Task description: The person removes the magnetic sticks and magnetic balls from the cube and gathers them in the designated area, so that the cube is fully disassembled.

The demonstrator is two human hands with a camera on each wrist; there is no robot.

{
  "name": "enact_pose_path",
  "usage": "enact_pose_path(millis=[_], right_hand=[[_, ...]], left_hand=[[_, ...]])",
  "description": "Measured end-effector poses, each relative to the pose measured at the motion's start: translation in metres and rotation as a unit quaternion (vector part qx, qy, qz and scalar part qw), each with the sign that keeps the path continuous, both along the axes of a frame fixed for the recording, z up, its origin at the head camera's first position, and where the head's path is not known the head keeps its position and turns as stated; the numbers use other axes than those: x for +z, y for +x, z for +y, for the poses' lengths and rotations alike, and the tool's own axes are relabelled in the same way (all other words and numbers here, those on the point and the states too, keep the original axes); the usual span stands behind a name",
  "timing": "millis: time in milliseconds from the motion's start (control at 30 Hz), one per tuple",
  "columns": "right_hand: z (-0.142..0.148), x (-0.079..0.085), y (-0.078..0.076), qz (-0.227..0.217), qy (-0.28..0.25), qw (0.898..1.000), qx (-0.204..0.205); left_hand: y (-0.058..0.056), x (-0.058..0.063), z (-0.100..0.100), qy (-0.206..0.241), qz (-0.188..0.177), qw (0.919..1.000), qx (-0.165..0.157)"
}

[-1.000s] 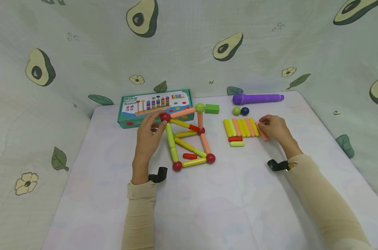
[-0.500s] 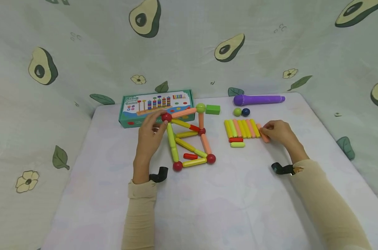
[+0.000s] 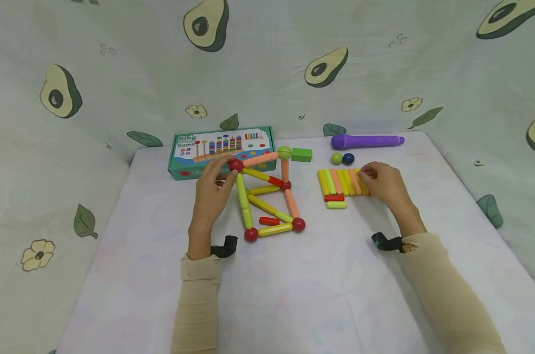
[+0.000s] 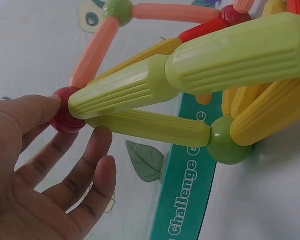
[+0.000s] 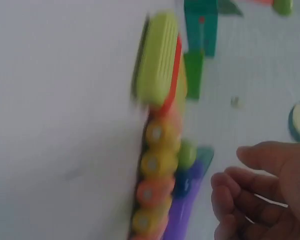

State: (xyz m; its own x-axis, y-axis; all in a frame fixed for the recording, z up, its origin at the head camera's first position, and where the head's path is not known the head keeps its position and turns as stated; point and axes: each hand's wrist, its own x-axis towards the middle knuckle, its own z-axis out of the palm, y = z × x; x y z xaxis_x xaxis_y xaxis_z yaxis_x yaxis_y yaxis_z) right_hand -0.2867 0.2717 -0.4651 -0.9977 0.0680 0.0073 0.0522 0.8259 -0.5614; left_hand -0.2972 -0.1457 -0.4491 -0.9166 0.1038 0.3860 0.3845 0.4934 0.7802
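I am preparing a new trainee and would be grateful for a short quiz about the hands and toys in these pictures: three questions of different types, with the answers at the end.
1. Multiple choice. What does the left hand pinch?
A) the dark blue ball
B) a red ball
C) the box

2. True or false. In the head view, the green block lies to the left of the purple rod.

3. Fill in. Two short sticks lie on the person's side of the stick row; one is red, the other is ____.

Key: 1. B; 2. True; 3. yellow-green
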Motion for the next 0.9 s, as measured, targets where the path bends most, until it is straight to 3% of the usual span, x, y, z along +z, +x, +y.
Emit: enact_pose_path(millis=[100, 233, 333, 533, 733, 900], right_hand=[[-0.042, 0.006, 0.013, 0.045, -0.005, 0.994, 0.100], [-0.095, 0.008, 0.027, 0.055, -0.021, 0.971, 0.232], [-0.123, 0.006, 0.030, 0.049, -0.045, 0.954, 0.291], [-0.161, -0.008, 0.023, 0.048, -0.038, 0.934, 0.352], [-0.186, -0.017, 0.020, 0.063, 0.045, 0.925, 0.373], [-0.200, -0.013, 0.018, 0.066, 0.116, 0.914, 0.382]], left_hand=[[0.000, 0.000, -0.001, 0.000, 0.003, 1.0000, 0.002], [-0.001, -0.001, -0.002, 0.007, 0.003, 1.0000, -0.002], [-0.001, -0.002, -0.002, 0.009, 0.003, 1.0000, -0.002], [-0.002, -0.001, -0.003, 0.000, 0.003, 1.0000, -0.001], [-0.002, 0.000, -0.001, 0.001, 0.001, 1.0000, -0.007], [-0.001, 0.000, -0.002, 0.001, -0.004, 1.0000, -0.003]])
